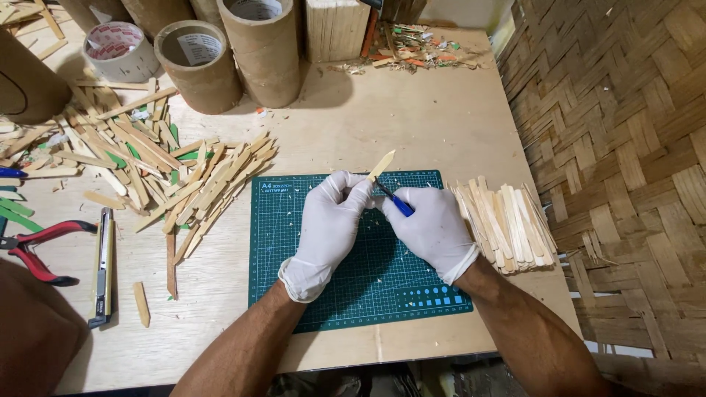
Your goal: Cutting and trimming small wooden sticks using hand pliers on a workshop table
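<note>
Left hand: the white-gloved left hand [329, 220] is closed around the lower end of a thin pale bamboo strip with a pointed tip [381, 165]; the strip rises slanting up and to the right out of the fingers.
Right hand: the white-gloved right hand [430, 224] is closed on a small craft knife with a blue handle [397, 203]; the dark blade end lies against the strip just above the left fingers.
Strip position: held in the air over the upper edge of the mat, between the two hands, not resting on anything.
Mat: a dark green gridded cutting mat [346, 294] lies flat on the pale plywood tabletop [412, 117]; small pale shavings dot its surface.
Right of mat: a tidy bundle of flat pale bamboo strips [504, 220] lies just beside the right hand, its ends roughly even.
Left of mat: a loose, sprawling heap of bamboo strips with some green-skinned pieces [162, 173], spread well across the table.
Tools at left: a yellow and grey snap-off utility knife [103, 268] lies lengthwise near the table edge; red-handled pliers [37, 250] lie beside it, farther left.
Back of table: brown cardboard tubes [257, 48] stand upright; a roll of tape [116, 50] sits near them.
Far corner: a scatter of coloured scraps [415, 40].
Right side: a woven bamboo wall panel [625, 147].
</note>
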